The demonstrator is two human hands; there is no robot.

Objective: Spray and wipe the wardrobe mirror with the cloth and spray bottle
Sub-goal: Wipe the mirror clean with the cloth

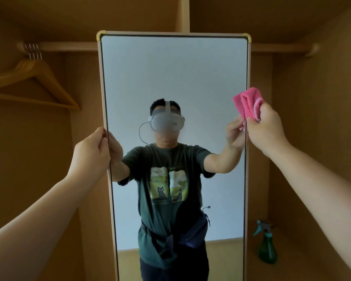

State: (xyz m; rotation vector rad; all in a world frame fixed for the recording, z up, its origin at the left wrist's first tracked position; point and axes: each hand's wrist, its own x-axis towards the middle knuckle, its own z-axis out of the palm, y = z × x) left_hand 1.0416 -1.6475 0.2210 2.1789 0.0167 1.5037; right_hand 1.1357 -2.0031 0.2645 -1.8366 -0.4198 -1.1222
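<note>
Both hands are raised to the mirror [174, 74], one at each long side. The left hand [91, 151] grips the mirror's left edge about halfway up, fingers curled round the pale frame. The right hand [265, 128] pinches a folded pink cloth [248, 104] between thumb and curled fingers, and holds it against the mirror's right edge, a little higher than the left hand. The cloth's upper fold overlaps the frame and reaches onto the glass.

The mirror stands upright inside a brown wooden wardrobe [312, 138], with brass-coloured caps on its two top corners. Its glass reflects a person in a dark green printed T-shirt wearing a grey headset, arms stretched to both sides.

A green spray bottle [266, 246] with a teal trigger head stands upright on the wardrobe's bottom board, near the mirror's lower right edge and well below the cloth; neither hand touches it.

Wooden hangers [32, 82] hang from the rail [69, 46] near the wardrobe's upper left corner.
</note>
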